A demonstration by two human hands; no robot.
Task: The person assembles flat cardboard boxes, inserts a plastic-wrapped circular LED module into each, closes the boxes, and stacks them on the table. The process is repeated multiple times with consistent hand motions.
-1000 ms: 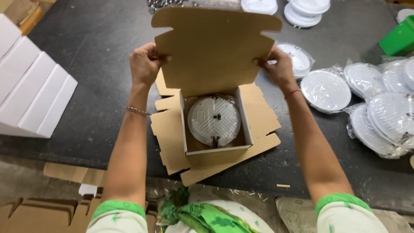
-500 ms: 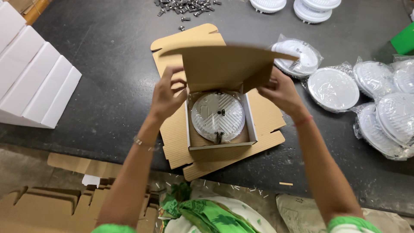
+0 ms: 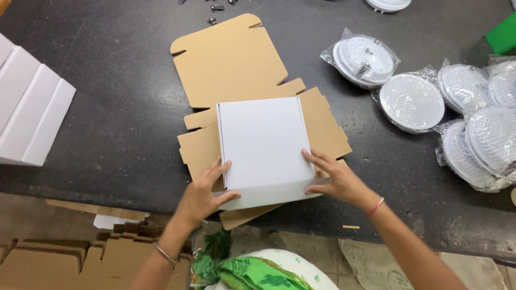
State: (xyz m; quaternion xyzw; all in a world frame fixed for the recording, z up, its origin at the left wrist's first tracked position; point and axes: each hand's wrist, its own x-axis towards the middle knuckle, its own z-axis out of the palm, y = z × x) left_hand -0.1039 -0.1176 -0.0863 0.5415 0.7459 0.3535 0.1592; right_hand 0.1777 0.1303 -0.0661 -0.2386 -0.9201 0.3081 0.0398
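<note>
- Head view: a closed white square cardboard box (image 3: 264,146) lies on a stack of flat brown corrugated cardboard blanks (image 3: 236,67), near the front edge of the dark grey table (image 3: 107,96).
- The left hand (image 3: 201,196) grips the box's near left corner: its fingers (image 3: 219,167) lie spread on the lid's left edge and the thumb presses against the front wall.
- The right hand (image 3: 338,182) holds the near right corner the same way, fingers (image 3: 314,158) stretched along the lid's right edge, thumb at the front wall. Both hands are half open, pressed on the box rather than curled round it.
- The box sits between the two hands, touching both.
- To the right, well apart from the box, lie round white discs wrapped in clear plastic bags (image 3: 411,102).
- At the left edge of the table stand white folded cartons (image 3: 32,118).
- Small dark metal screws (image 3: 215,8) lie at the far edge.
</note>
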